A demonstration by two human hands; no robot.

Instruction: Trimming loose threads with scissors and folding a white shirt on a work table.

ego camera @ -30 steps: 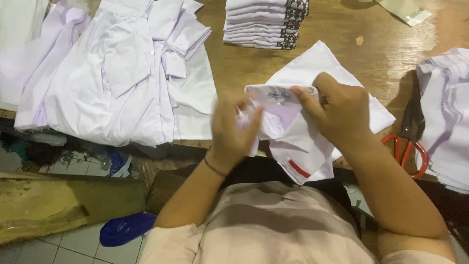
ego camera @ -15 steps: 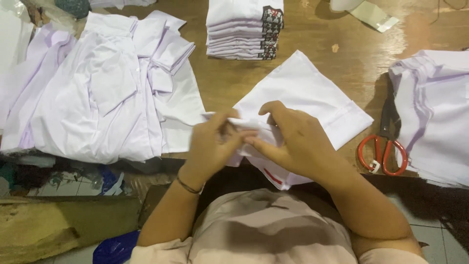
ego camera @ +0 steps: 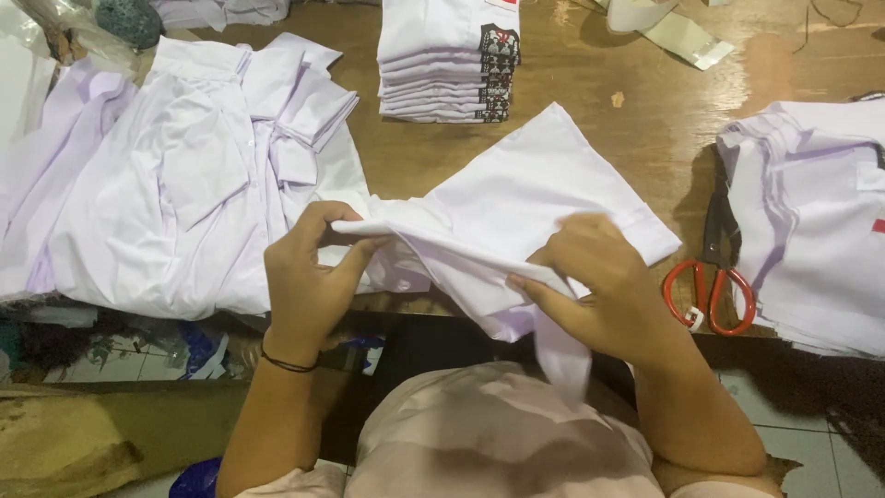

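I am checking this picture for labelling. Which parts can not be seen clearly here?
Head view only:
- Right hand: fingertips are tucked under the white shirt, so the grip is hidden.
- Left hand: its palm side faces away.
- Red-handled scissors: the blades lie in dark shadow.
- Pile of white garments: cut off by the right edge.
- Folded stack: its top is cut off by the upper edge.

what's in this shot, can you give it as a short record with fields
setting: wooden table seen from above
left hand: pinches one edge of a white shirt
right hand: grips the same shirt's folded lower part
left of hands: loose pile of white shirts, spread flat
far side: neat stack of folded shirts
right side: red-handled scissors beside another white pile
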